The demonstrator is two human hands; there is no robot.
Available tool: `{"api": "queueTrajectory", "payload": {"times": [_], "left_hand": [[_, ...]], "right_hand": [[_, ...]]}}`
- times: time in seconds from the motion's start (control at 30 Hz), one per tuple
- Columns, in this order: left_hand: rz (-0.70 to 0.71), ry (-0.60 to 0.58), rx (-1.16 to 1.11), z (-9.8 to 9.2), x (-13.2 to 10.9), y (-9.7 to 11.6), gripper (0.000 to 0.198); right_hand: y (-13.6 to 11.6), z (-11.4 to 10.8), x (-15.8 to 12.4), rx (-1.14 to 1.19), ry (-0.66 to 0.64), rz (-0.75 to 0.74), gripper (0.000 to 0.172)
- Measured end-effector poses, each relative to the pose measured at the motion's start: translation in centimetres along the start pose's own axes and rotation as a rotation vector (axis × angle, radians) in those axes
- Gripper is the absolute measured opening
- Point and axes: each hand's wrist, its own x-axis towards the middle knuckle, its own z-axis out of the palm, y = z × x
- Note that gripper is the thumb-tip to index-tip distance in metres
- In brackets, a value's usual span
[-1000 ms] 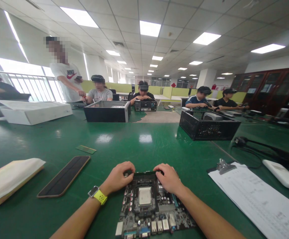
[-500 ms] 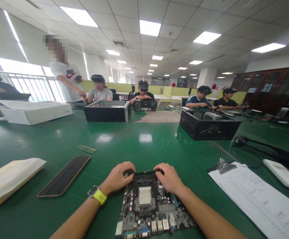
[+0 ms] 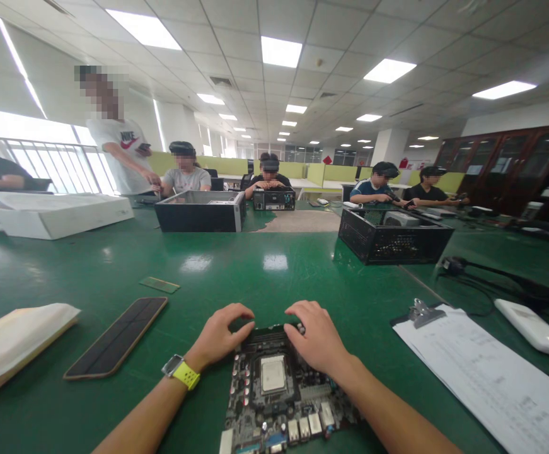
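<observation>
A motherboard (image 3: 288,400) lies flat on the green table in front of me, its port side towards me. A square silver processor (image 3: 273,374) sits in the socket at its middle. At the board's far left corner is my left hand (image 3: 222,334), thumb and fingers apart with nothing between them. My right hand (image 3: 316,334) hovers over or rests at the far right corner, its thumb and fingers parted; whether it touches the board I cannot tell. My right forearm hides part of the board's right side.
Left of me lie a phone (image 3: 117,338), a memory stick (image 3: 159,284) and a paper-wrapped packet (image 3: 19,343). A clipboard (image 3: 482,372) and a white device (image 3: 534,328) lie right. Black computer cases (image 3: 392,236) (image 3: 201,211) and a white box (image 3: 61,215) stand farther off. Several people are beyond.
Both hands have loosened from the board's far edge, and their fingers have spread. My right hand has shifted slightly left. The view has turned slightly.
</observation>
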Motion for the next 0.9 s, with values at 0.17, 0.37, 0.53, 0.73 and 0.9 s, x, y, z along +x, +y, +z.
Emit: {"api": "queueTrajectory", "payload": {"times": [0.17, 0.37, 0.53, 0.73, 0.9], "left_hand": [[-0.033, 0.076, 0.033, 0.1, 0.0, -0.5, 0.019], [-0.049, 0.083, 0.059, 0.0, 0.0, -0.6, 0.019], [-0.05, 0.099, 0.07, 0.1, 0.0, -0.6, 0.019], [-0.056, 0.094, 0.071, 0.0, 0.0, -0.5, 0.02], [-0.076, 0.069, 0.075, -0.1, 0.1, -0.5, 0.022]], "right_hand": [[-6.5, 1.7, -3.5, -0.09, -0.13, -0.252, 0.037], [-8.4, 8.3, -6.0, -0.25, -0.211, -0.373, 0.036], [-6.7, 8.1, -5.7, -0.243, -0.274, -0.44, 0.027], [-0.7, 3.0, -1.7, -0.305, -0.14, -0.219, 0.017], [7.5, 0.0, 1.6, -0.467, 0.002, 0.172, 0.019]]}}
